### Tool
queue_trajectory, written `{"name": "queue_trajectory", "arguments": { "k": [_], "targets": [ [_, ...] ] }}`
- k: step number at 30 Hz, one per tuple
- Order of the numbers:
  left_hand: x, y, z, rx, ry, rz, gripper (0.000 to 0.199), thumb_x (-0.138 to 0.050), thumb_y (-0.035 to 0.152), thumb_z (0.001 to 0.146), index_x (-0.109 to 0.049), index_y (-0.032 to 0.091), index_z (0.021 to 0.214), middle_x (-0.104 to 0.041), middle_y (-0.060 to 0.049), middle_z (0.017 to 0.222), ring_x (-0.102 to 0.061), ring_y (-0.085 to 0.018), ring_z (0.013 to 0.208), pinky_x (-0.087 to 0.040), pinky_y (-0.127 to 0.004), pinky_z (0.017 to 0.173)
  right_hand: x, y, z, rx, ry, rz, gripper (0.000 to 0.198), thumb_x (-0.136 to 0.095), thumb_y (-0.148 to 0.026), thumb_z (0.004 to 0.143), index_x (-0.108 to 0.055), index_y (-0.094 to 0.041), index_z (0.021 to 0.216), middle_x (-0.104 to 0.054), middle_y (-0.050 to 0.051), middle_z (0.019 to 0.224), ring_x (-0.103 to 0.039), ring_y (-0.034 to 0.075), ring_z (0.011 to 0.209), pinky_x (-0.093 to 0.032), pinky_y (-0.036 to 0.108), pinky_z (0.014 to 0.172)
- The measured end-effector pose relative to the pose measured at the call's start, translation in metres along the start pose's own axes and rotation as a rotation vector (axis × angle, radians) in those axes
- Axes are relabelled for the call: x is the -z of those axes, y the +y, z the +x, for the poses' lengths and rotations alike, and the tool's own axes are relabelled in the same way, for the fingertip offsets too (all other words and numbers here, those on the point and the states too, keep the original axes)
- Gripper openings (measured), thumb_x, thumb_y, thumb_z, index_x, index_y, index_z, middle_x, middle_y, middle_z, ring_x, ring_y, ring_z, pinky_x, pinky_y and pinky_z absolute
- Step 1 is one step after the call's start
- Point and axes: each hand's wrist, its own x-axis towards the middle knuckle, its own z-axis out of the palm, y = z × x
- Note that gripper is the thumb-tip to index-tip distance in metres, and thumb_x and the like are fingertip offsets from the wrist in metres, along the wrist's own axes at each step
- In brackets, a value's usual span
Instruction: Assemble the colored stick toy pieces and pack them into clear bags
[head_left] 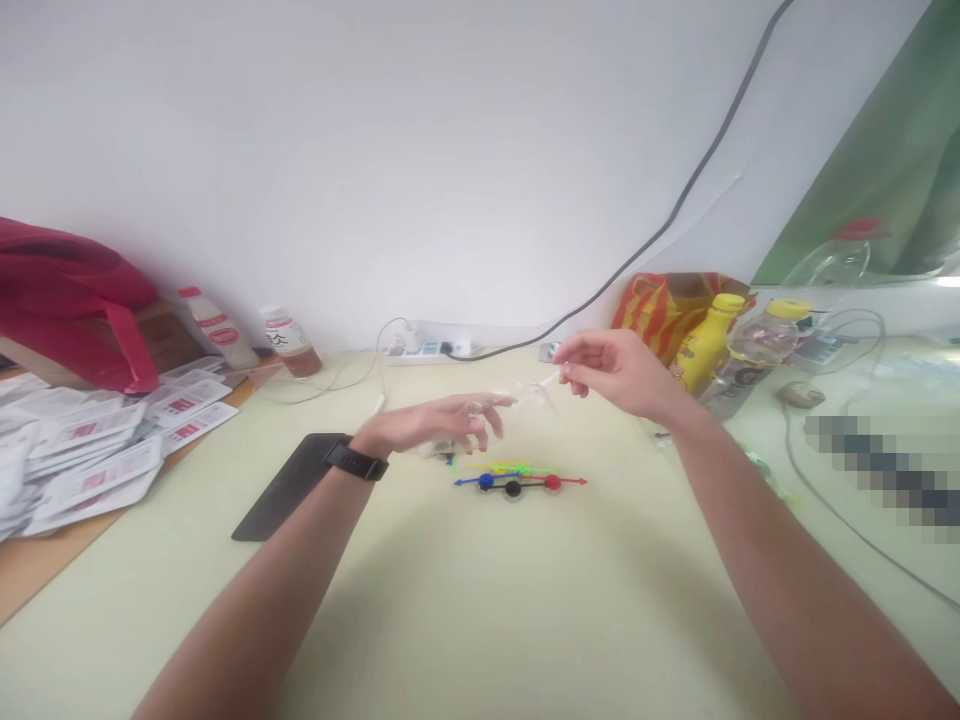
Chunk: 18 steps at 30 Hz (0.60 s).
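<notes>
A piece of clear, thin plastic [536, 398] hangs from my right hand [619, 372], whose thumb and fingers pinch its upper edge. My left hand [446, 420] reaches toward it palm down, fingers stretched out and apart. Some clear plastic seems to lie against the left fingers, but blur hides whether they touch it. A black watch [356, 461] is on my left wrist. Below the hands several spinner arrows lie on the table, among them a blue one [486, 482], a black one [513, 489] and a red one [553, 483]. Yellow and green ones lie just behind.
A dark flat phone-like slab [289, 490] lies left on the table [480, 620]. Farther left are white packets [97, 450], a red bag [67, 300] and two bottles. A power strip [427, 350] sits by the wall. Right stand a yellow bottle [705, 345], clear bottles and a cable.
</notes>
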Motion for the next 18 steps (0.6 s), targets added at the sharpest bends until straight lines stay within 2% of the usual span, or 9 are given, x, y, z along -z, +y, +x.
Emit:
{"name": "queue_trajectory", "arguments": {
  "k": [4,8,14,18],
  "targets": [
    [-0.005,0.002,0.005,0.006,-0.012,0.082,0.062,-0.060,0.051,0.098,-0.042,0.035,0.156,-0.058,-0.009,0.131,-0.059,-0.023,0.104,-0.048,-0.037,0.093,-0.005,0.005,0.002,0.007,-0.076,-0.116,0.015,-0.066,-0.021,0.086,-0.072,-0.020,0.100,-0.073,0.004,0.080,-0.067,0.018,0.072,-0.055,0.031,0.066],
    [-0.008,0.003,0.008,-0.008,0.002,0.127,0.061,-0.060,0.049,0.098,-0.042,0.035,0.155,-0.059,-0.009,0.130,-0.058,-0.023,0.103,-0.047,-0.037,0.092,-0.005,0.006,0.002,0.007,-0.120,-0.248,0.016,-0.065,-0.026,0.087,-0.073,-0.021,0.100,-0.073,0.003,0.078,-0.068,0.019,0.074,-0.053,0.031,0.069],
    [-0.014,0.002,0.013,-0.047,0.027,0.078,0.064,-0.058,0.049,0.099,-0.038,0.034,0.158,-0.059,-0.010,0.131,-0.056,-0.025,0.113,-0.045,-0.040,0.098,-0.009,0.005,0.001,0.015,-0.136,-0.345,0.016,-0.066,-0.034,0.089,-0.074,-0.023,0.098,-0.078,0.005,0.104,-0.071,0.024,0.099,-0.053,0.034,0.081],
    [-0.015,0.000,0.015,-0.021,0.052,0.060,0.063,-0.059,0.049,0.099,-0.039,0.035,0.157,-0.059,-0.010,0.130,-0.057,-0.025,0.111,-0.046,-0.039,0.095,-0.005,0.008,0.004,0.033,-0.101,-0.343,0.022,-0.060,-0.038,0.094,-0.074,-0.023,0.098,-0.077,0.006,0.108,-0.070,0.025,0.102,-0.053,0.036,0.084]
  ]
}}
